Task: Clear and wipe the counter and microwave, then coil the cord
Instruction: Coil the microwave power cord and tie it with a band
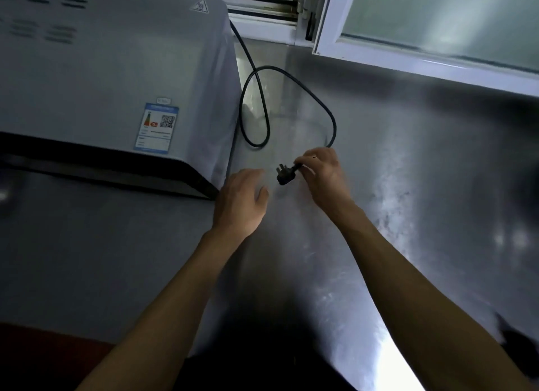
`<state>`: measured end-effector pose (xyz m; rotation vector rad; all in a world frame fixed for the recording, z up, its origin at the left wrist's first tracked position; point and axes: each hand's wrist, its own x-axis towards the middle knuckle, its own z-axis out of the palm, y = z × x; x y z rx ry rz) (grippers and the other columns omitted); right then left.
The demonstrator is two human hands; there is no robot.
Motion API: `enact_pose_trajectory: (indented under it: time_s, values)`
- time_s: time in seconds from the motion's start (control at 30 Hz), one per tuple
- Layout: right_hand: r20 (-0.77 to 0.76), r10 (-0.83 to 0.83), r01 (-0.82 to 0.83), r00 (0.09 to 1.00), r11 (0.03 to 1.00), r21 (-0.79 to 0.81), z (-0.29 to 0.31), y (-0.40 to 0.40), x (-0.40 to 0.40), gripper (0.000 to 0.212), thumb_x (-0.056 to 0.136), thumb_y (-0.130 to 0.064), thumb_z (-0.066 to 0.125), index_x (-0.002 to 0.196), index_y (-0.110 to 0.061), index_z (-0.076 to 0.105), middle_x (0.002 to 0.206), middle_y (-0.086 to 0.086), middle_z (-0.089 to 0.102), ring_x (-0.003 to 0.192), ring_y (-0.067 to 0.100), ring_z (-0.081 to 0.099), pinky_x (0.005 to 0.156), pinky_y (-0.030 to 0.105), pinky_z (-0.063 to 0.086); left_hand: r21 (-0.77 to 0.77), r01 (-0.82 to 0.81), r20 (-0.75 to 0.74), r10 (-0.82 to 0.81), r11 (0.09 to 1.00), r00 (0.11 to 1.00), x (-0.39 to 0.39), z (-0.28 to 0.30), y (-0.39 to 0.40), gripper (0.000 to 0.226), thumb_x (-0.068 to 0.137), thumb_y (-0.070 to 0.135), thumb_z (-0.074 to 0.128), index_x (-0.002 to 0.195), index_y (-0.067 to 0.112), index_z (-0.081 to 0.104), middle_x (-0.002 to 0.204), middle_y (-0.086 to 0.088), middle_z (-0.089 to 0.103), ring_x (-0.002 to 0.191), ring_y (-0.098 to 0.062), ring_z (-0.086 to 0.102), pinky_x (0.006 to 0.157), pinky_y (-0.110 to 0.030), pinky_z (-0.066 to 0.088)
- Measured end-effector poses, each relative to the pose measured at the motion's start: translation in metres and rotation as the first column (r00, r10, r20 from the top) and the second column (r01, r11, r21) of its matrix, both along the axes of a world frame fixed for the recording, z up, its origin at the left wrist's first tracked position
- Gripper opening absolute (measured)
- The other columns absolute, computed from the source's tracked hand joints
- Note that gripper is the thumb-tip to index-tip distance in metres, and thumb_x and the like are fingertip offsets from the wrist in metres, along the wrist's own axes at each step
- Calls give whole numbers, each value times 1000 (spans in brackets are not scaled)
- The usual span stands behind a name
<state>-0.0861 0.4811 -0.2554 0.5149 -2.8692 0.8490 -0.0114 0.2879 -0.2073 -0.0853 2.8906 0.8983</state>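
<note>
A grey microwave (110, 78) stands on the left of the steel counter (393, 172). Its black cord (291, 71) comes from behind the microwave's back right corner, makes one loose loop on the counter and curves round to my right hand (323, 175). That hand pinches the cord just behind the black plug (284, 175), which hangs a little above the counter with its prongs pointing left. My left hand (240, 199) hovers just left of the plug with fingers relaxed and holds nothing.
A white-framed window (437, 26) with frosted glass swings inward over the counter's back right. A sticker with a QR code (156, 127) sits on the microwave's top. The counter's front edge runs along the bottom left.
</note>
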Motion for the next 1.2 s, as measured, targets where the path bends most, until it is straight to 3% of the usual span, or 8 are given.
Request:
enact_pose_trajectory:
  time_s: [0.23, 0.33, 0.43, 0.57, 0.8, 1.03, 1.2]
  values:
    - [-29, -12, 7, 1000, 989, -151, 26, 20, 63, 16, 95, -10, 63, 106, -5, 72, 106, 12, 67, 100, 28, 59, 87, 28, 44, -76, 20, -18, -22, 997, 1000, 26, 18, 2, 52, 91, 36, 36, 129, 11, 61, 124, -8, 64, 111, -30, 58, 97, -43, 49]
    - [-30, -36, 29, 999, 978, -207, 37, 26, 85, 16, 95, -6, 63, 107, -4, 73, 108, 12, 68, 101, 28, 61, 90, 22, 43, -72, 21, -33, -24, 997, 999, 38, 23, 7, 50, 91, 33, 41, 130, 9, 61, 125, -10, 65, 112, -31, 59, 99, -41, 50]
    - [-52, -40, 26, 998, 970, -240, 50, 27, 102, 16, 95, -3, 64, 107, -4, 72, 108, 10, 69, 101, 26, 62, 90, 26, 47, -62, 51, -72, -56, 997, 996, 49, 30, 12, 43, 90, 22, 54, 128, 6, 62, 124, -14, 66, 112, -34, 60, 99, -41, 48]
    - [-121, -58, 21, 991, 957, -290, 65, 29, 121, 16, 94, 1, 65, 107, -3, 72, 107, 10, 70, 97, 24, 65, 88, 29, 51, -27, 97, -64, -99, 995, 993, 57, 42, 14, 41, 96, 21, 55, 134, 8, 58, 134, -11, 61, 123, -29, 54, 106, -39, 40]
    - [-189, -114, 59, 975, 959, -277, 92, 24, 155, 17, 93, 1, 64, 108, -3, 71, 108, 9, 70, 95, 25, 67, 85, 34, 54, -29, 194, -168, -196, 981, 966, 66, 55, 7, 39, 96, 23, 59, 132, 7, 59, 128, -11, 63, 117, -30, 59, 96, -43, 50]
    - [-265, -197, 115, 944, 948, -295, 130, 10, 190, 16, 96, 2, 60, 109, -3, 69, 107, 7, 69, 95, 21, 67, 84, 34, 54, -66, 257, -178, -265, 964, 948, 73, 74, -4, 43, 100, 29, 53, 140, 13, 51, 140, -8, 55, 127, -29, 52, 101, -48, 46]
    - [-245, -318, 223, 916, 910, -351, 149, -2, 216, 21, 98, 1, 58, 116, -7, 64, 108, 6, 69, 94, 21, 68, 82, 40, 57, -49, 341, -270, -341, 939, 900, 80, 85, -4, 44, 98, 26, 56, 141, 17, 49, 141, -3, 55, 127, -25, 52, 100, -45, 49]
